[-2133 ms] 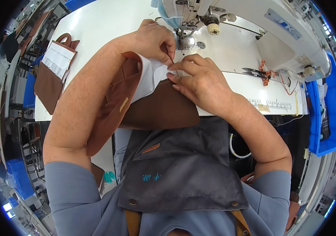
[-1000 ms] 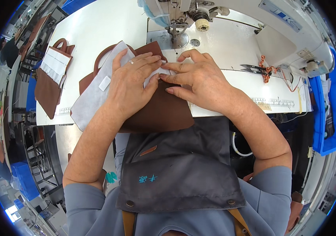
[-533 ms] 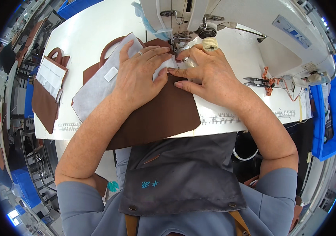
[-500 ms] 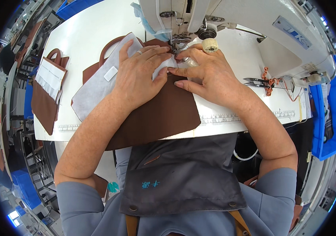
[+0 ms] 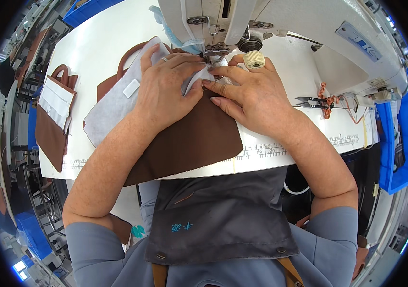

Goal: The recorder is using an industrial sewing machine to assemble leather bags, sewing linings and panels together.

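The left hand lies spread on white lining; the right hand touches it close by, pinching or not I can't tell. Brown fabric overhangs the near table edge; the sewing machine stands far, snips right.

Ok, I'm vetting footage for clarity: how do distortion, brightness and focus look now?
Head view, centre: left hand and right hand look fairly sharp; head view, below them: the white table has a bowed front edge; head view, lower left: a bright patch looks washed out, and the blue bin looks softer.
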Action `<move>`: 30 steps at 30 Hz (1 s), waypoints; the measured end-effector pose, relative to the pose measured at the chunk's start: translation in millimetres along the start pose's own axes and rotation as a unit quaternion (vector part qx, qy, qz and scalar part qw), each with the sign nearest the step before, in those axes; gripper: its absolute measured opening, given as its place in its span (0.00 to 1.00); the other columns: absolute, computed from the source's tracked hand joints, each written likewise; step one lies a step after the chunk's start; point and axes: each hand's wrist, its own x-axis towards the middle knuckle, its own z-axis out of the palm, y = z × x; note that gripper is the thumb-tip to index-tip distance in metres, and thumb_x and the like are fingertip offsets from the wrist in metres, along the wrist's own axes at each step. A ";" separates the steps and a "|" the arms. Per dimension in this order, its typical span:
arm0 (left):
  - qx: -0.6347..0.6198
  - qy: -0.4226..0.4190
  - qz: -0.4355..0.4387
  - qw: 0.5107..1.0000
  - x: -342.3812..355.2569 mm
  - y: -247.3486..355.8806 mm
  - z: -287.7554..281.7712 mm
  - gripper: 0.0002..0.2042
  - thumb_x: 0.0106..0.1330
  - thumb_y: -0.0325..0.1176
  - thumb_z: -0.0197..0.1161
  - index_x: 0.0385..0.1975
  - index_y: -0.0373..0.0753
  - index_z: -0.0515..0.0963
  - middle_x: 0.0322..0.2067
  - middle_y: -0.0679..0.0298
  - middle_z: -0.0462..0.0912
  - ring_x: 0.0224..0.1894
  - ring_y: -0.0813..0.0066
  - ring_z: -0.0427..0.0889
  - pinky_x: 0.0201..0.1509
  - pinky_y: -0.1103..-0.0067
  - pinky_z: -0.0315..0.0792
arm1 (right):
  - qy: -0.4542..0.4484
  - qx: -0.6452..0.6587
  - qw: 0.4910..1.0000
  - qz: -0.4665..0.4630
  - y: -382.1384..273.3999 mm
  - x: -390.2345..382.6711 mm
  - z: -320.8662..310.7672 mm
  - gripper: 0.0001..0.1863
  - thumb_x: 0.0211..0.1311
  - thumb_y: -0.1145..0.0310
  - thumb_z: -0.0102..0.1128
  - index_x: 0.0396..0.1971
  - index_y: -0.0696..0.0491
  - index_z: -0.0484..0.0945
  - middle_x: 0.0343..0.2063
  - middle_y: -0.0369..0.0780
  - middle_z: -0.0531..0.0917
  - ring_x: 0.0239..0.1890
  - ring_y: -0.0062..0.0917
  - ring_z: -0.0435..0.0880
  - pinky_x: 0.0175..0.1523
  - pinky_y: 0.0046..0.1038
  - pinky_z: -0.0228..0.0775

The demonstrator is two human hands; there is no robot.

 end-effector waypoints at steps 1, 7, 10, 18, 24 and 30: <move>-0.001 0.005 0.003 1.000 0.7 -1.7 0.4 0.13 0.59 0.33 0.65 0.43 0.40 0.87 0.46 0.64 0.88 0.54 0.68 0.83 0.74 0.58 0.51 | 0.001 0.001 1.000 0.000 0.7 1.2 0.9 0.14 0.59 0.57 0.70 0.44 0.42 0.90 0.47 0.29 0.86 0.47 0.27 0.76 0.53 0.31 0.65; -0.016 0.013 -0.002 1.000 8.2 -11.3 5.6 0.10 0.62 0.32 0.64 0.39 0.40 0.88 0.39 0.63 0.89 0.50 0.67 0.85 0.72 0.58 0.55 | 0.007 -0.006 1.000 0.004 3.8 3.5 5.2 0.14 0.60 0.57 0.69 0.45 0.41 0.90 0.46 0.29 0.86 0.47 0.26 0.76 0.53 0.30 0.65; -0.026 -0.006 -0.012 1.000 11.0 -16.8 5.0 0.09 0.63 0.31 0.64 0.38 0.41 0.89 0.36 0.63 0.89 0.48 0.67 0.85 0.72 0.59 0.56 | 0.008 -0.008 1.000 0.007 3.1 3.8 7.3 0.14 0.60 0.56 0.69 0.45 0.41 0.90 0.46 0.29 0.86 0.47 0.26 0.76 0.53 0.30 0.65; -0.046 0.009 0.001 0.999 13.1 -24.9 11.3 0.08 0.63 0.31 0.64 0.38 0.42 0.89 0.35 0.63 0.89 0.46 0.66 0.85 0.71 0.59 0.58 | -0.002 -0.005 1.000 0.020 3.1 4.4 8.5 0.15 0.61 0.56 0.69 0.46 0.42 0.90 0.46 0.30 0.87 0.47 0.26 0.77 0.54 0.31 0.65; -0.048 0.001 0.006 0.999 12.2 -29.6 8.4 0.08 0.62 0.32 0.65 0.37 0.43 0.88 0.35 0.64 0.89 0.46 0.67 0.85 0.71 0.59 0.58 | 0.003 0.018 1.000 0.020 0.3 5.5 11.4 0.14 0.62 0.57 0.68 0.45 0.43 0.90 0.45 0.31 0.87 0.50 0.27 0.79 0.56 0.31 0.65; -0.054 -0.005 0.002 0.999 12.9 -29.7 8.8 0.07 0.61 0.33 0.66 0.36 0.42 0.88 0.35 0.64 0.89 0.45 0.67 0.85 0.71 0.59 0.58 | -0.005 0.008 1.000 0.020 -0.9 5.2 10.3 0.14 0.62 0.57 0.68 0.45 0.43 0.90 0.46 0.31 0.87 0.47 0.27 0.80 0.57 0.32 0.65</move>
